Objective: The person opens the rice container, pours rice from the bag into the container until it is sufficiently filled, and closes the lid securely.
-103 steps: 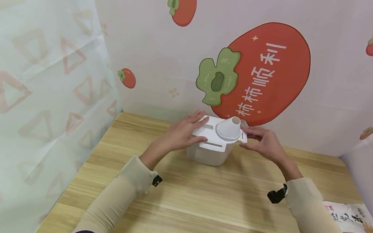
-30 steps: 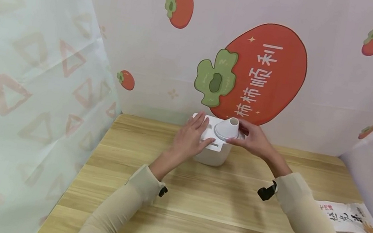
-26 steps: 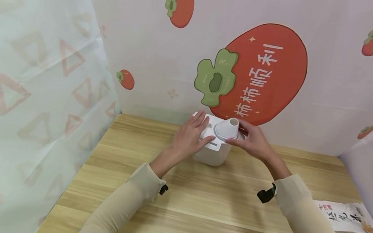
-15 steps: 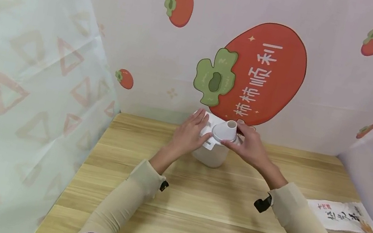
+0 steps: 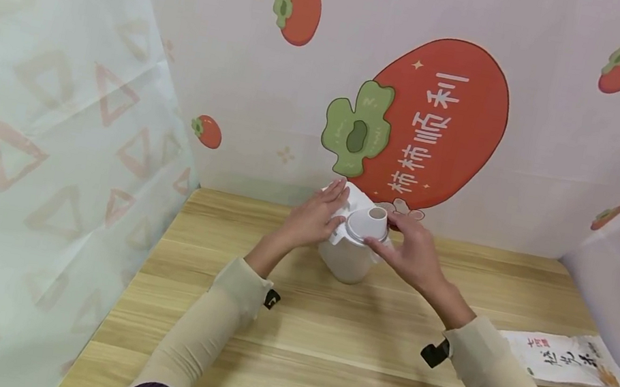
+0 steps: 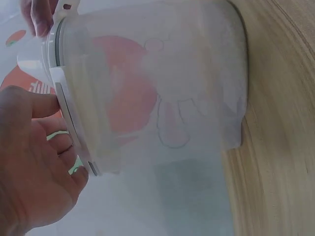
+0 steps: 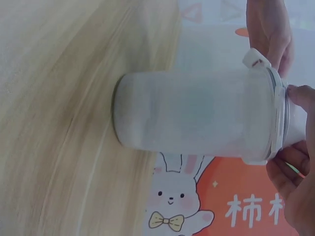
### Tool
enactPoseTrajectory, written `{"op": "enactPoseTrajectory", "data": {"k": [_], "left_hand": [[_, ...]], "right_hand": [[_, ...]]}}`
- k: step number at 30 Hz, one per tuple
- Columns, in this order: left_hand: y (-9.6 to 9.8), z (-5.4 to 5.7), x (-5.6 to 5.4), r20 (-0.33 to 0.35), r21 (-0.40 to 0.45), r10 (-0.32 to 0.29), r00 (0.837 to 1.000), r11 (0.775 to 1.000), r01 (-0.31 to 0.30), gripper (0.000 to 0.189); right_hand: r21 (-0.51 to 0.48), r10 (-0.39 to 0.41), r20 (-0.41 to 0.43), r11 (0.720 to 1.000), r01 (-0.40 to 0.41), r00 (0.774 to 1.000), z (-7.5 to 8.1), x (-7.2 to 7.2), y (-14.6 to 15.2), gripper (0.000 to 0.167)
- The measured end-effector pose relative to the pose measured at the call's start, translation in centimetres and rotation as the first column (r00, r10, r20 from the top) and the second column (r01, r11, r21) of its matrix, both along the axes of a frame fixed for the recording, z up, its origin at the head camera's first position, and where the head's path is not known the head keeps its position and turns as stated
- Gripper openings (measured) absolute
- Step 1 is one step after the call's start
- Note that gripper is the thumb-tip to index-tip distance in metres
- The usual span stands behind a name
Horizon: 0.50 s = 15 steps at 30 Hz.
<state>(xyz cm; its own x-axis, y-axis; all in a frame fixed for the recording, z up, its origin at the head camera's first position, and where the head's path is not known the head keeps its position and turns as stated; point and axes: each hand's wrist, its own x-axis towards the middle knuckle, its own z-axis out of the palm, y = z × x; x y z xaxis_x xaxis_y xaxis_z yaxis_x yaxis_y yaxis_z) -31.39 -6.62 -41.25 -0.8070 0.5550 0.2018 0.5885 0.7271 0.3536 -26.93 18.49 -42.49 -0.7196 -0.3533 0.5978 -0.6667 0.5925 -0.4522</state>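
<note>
A translucent white plastic storage container (image 5: 347, 264) stands upright at the back of the wooden table, near the wall. Its white lid (image 5: 356, 196) carries a cone-shaped spout (image 5: 368, 226) with an open top. My left hand (image 5: 310, 218) grips the left part of the lid; in the left wrist view its thumb (image 6: 45, 104) presses the lid's edge flap. On the other side, my right hand (image 5: 413, 252) holds the lid around the base of the spout, thumb (image 7: 301, 96) at the front and fingers behind. The container's base rests on the table in both wrist views.
A white packet (image 5: 567, 360) with dark printed characters lies at the table's right side, partly behind the right sleeve. A printed backdrop (image 5: 278, 91) with persimmons rises right behind the container. A pale sheet (image 5: 57, 177) hangs along the left edge.
The container has turned, its spout end swinging toward me and slightly left. My right hand has shifted from the lid's right-hand flap to the spout's base; my left hand has stayed on the lid.
</note>
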Motion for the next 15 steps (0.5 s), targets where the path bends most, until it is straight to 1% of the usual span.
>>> {"op": "enactPoseTrajectory", "data": {"k": [5, 9, 12, 15], "left_hand": [[-0.3, 0.0, -0.4, 0.028, 0.050, -0.044, 0.999, 0.998, 0.043, 0.063], [-0.6, -0.1, -0.5, 0.035, 0.093, -0.058, 0.998, 0.994, 0.055, 0.063], [-0.7, -0.1, -0.3, 0.039, 0.121, -0.028, 0.999, 0.992, 0.023, 0.067], [-0.7, 0.0, 0.3, 0.039, 0.117, 0.029, 0.999, 0.993, -0.034, 0.072]], "right_hand": [[0.005, -0.027, -0.034, 1.000, 0.027, 0.999, -0.2, 0.6, -0.4, 0.061], [0.016, -0.010, -0.044, 1.000, 0.011, 0.999, -0.1, 0.5, -0.3, 0.058], [0.033, 0.048, -0.018, 0.998, -0.048, 0.999, 0.2, 0.2, 0.3, 0.058], [0.051, 0.131, 0.066, 0.990, -0.135, 0.989, 0.7, -0.3, 1.3, 0.069]]}}
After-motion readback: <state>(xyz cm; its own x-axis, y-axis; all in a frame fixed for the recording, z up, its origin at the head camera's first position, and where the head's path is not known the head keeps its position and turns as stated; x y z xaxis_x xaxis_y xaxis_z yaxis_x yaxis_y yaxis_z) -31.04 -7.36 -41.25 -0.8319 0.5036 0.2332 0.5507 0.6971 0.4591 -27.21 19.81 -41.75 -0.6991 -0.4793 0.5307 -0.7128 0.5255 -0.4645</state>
